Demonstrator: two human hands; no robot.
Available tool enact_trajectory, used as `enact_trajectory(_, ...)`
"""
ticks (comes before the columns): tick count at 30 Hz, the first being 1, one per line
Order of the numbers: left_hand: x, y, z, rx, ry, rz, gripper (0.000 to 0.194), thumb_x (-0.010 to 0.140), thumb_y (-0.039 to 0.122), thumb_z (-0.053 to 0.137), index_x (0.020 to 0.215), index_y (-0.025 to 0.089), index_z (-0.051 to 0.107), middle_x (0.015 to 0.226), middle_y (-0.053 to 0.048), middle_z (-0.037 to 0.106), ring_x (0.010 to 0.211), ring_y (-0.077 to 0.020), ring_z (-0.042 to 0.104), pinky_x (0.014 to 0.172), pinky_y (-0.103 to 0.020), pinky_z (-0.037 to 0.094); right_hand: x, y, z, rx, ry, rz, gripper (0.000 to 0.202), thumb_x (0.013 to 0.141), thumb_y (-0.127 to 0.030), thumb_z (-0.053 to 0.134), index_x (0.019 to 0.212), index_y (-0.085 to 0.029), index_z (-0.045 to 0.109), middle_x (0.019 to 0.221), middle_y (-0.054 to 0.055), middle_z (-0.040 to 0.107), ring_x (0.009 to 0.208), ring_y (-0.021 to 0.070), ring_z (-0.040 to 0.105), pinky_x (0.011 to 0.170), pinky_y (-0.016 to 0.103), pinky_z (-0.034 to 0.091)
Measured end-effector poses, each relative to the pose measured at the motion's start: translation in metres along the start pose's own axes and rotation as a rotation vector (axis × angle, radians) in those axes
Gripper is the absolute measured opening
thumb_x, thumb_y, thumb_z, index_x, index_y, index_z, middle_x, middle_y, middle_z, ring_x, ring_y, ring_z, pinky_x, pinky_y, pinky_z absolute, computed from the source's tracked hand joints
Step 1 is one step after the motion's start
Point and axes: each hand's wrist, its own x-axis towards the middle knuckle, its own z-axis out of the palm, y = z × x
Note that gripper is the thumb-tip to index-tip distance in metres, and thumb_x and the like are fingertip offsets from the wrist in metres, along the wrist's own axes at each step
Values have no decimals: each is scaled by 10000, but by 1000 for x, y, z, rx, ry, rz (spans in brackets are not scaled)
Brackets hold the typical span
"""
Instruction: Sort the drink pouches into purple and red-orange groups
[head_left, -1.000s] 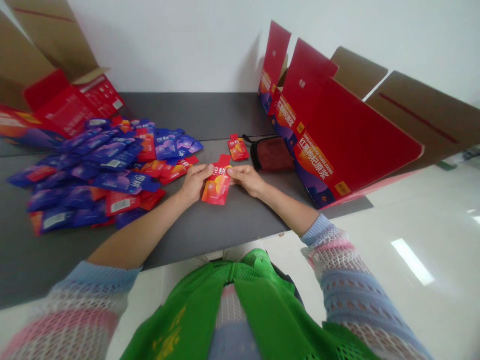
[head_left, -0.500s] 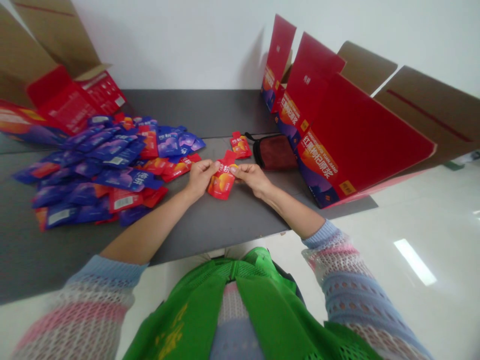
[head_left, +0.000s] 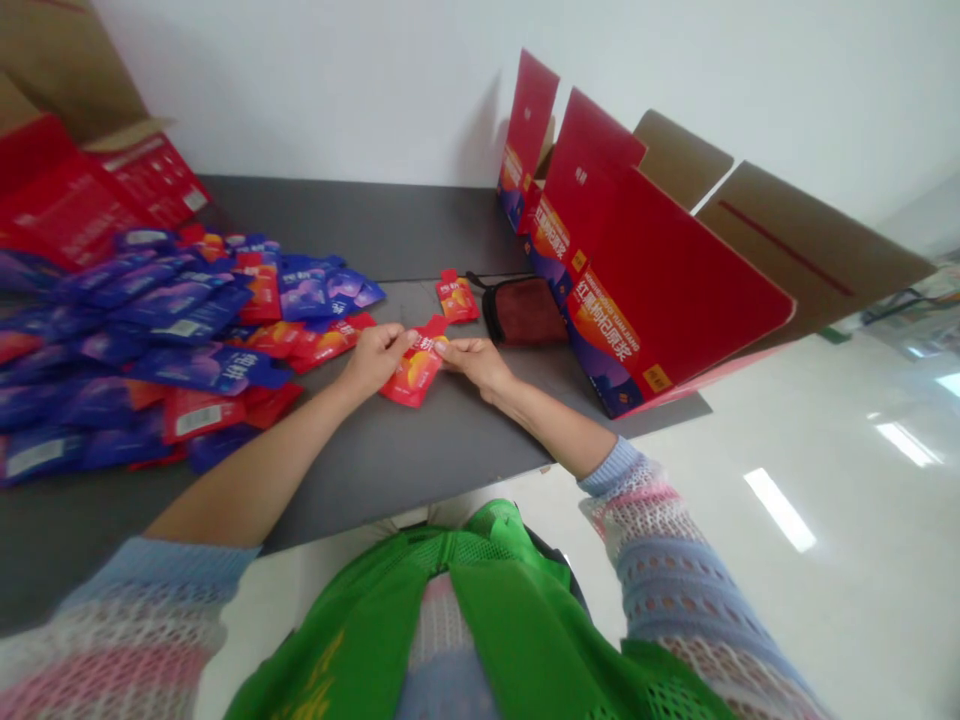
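Note:
Between my two hands is a red pouch (head_left: 412, 374) with orange fruit printed on it, held above the grey table (head_left: 360, 470). My left hand (head_left: 375, 360) pinches its upper left side, and my right hand (head_left: 478, 364) pinches its upper right side. Another red pouch (head_left: 457, 299) lies flat just behind my right hand. To the left of my left hand spreads a pile of purple-blue pouches (head_left: 191, 310) with several red ones (head_left: 326, 343) among them.
Open red cartons (head_left: 667, 270) stand along the table's right side, next to a dark red zipped bag (head_left: 525, 310). More open red cartons (head_left: 75, 195) stand at the back left. A white wall rises behind the table.
The view has shifted to the right, so things appear further left. The red pouch has tilted clockwise between my hands, which both still pinch it.

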Motion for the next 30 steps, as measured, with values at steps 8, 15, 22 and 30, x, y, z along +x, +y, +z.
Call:
enact_trajectory(8, -7, 0, 3, 348, 370, 76, 439, 932, 389, 524, 558, 210, 377, 489, 29, 362, 501, -134, 318, 540, -308, 159, -13, -6, 21, 38, -98, 46, 422, 590, -435, 909, 900, -186, 766, 887, 23, 780, 846, 139, 719, 898, 285, 550)
enact_trajectory(15, -23, 11, 15, 248, 569, 30, 464, 934, 439, 557, 576, 212, 368, 507, 33, 356, 532, -136, 312, 572, -322, 163, -24, 0, 27, -272, -169, 21, 401, 523, -402, 923, 792, -162, 747, 787, 0, 745, 797, 162, 685, 739, 240, 527)
enact_trajectory(22, -34, 31, 29, 211, 602, 121, 430, 953, 473, 497, 626, 222, 374, 565, 14, 399, 565, -149, 359, 582, -320, 223, -23, -4, 17, -410, -270, -36, 455, 461, -390, 928, 766, -115, 734, 695, -17, 692, 686, 142, 620, 668, 245, 492)
enact_trajectory(30, -21, 14, 22, -80, 445, 39, 489, 896, 568, 539, 599, 216, 373, 562, 21, 391, 552, -129, 379, 534, -281, 317, -16, 0, 16, -281, -209, 0, 331, 475, -309, 923, 668, -137, 716, 644, 4, 712, 678, 169, 672, 690, 306, 575)
